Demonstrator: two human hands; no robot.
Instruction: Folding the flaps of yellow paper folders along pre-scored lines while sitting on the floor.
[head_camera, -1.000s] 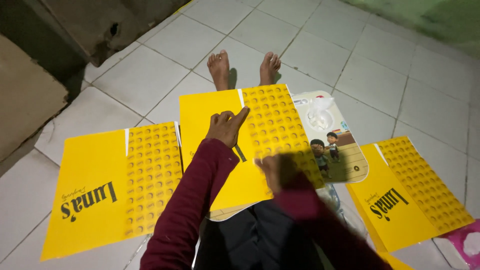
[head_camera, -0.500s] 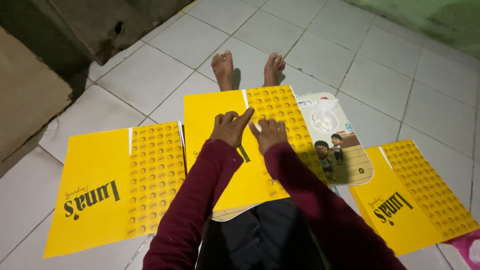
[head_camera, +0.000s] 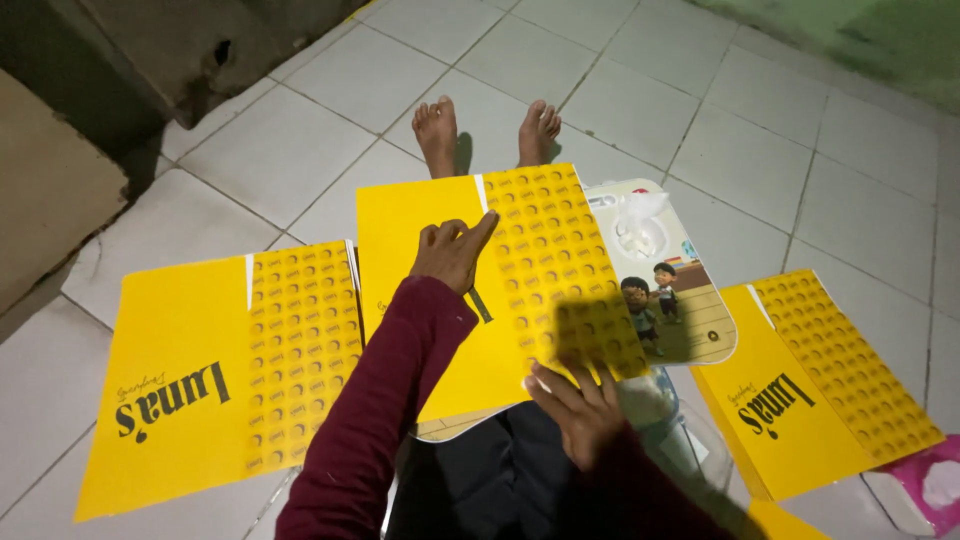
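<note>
The person sits on the tiled floor (head_camera: 250, 150) with the middle yellow sheet (head_camera: 520, 250) across their legs. The left hand (head_camera: 452, 252) lies flat on it, grip apart, apparently to pin it down. The right hand (head_camera: 580, 405), at five o'clock from the left, has its fingers spread on the near edge, seemingly steadying it. Matching sheets lie at nine (head_camera: 200, 370) and three o'clock (head_camera: 810, 390).
</note>
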